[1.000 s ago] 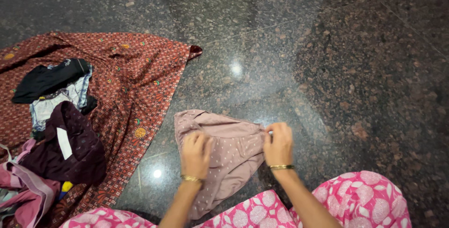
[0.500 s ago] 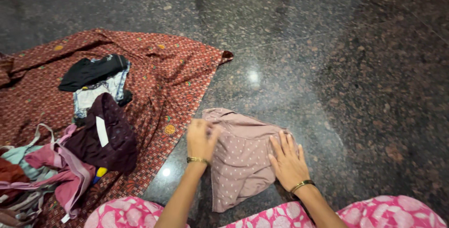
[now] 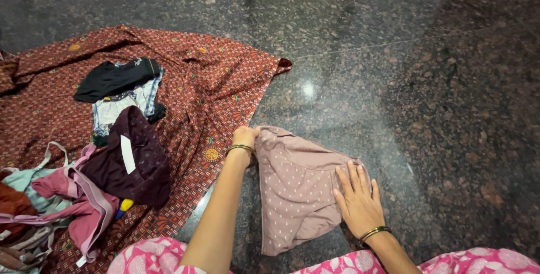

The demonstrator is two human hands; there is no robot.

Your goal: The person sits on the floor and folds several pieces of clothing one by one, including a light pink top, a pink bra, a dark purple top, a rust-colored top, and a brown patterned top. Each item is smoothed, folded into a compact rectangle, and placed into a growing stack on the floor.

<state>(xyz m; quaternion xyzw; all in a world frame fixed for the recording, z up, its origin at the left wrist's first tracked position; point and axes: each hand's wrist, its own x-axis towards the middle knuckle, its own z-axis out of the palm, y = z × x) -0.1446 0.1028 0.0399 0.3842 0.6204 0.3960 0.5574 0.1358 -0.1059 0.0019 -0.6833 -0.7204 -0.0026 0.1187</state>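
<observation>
Right hand is pressing open fingers flat on the dusty-pink spotted garment, lying on the dark granite floor; left hand is apparently pinching its upper corner. Keeping edges aligned should give a cleaner fold.

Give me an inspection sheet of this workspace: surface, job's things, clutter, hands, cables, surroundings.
Surface: dark polished granite floor, glossy, with a light reflection.
Job's things: dusty-pink dotted garment lying partly folded on the floor.
Clutter: red patterned cloth spread at left, carrying a black garment, a pale printed garment, a dark maroon garment with a white tag, and a pink and teal heap.
Hands: left hand grips the pink garment's upper corner; right hand lies flat on its right side. Both wrists wear bangles.
Cables: nothing seen.
Surroundings: pink floral trousers at bottom edge.
</observation>
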